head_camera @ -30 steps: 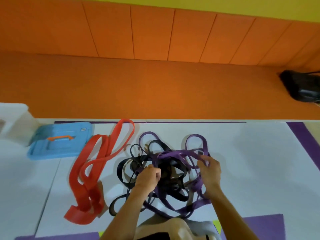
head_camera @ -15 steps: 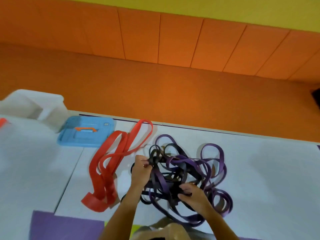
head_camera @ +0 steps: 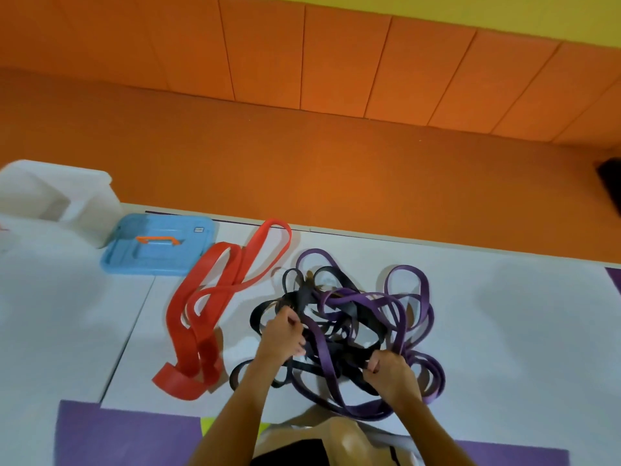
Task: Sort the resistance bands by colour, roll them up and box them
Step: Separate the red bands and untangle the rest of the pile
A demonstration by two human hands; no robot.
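Note:
A tangle of purple bands point(head_camera: 408, 309) and black bands point(head_camera: 304, 292) lies on the white mat in front of me. My left hand point(head_camera: 280, 336) grips a black band at the tangle's left side. My right hand point(head_camera: 389, 373) grips black and purple strands at its near right. Red bands point(head_camera: 208, 301) lie apart in a long heap to the left. A clear white box point(head_camera: 57, 196) stands at the far left, with its blue lid point(head_camera: 158, 245) flat on the mat beside it.
The white mat point(head_camera: 521, 331) ends at an orange floor and orange padded wall behind. Purple mat sections point(head_camera: 124, 435) lie near me, and my knee point(head_camera: 336, 435) shows at the bottom. A dark object point(head_camera: 610, 179) sits at the far right edge.
My right hand has moved from the tangle's right side to its near edge and taken hold of strands there. My left hand has stayed at the left side. The view has swung left.

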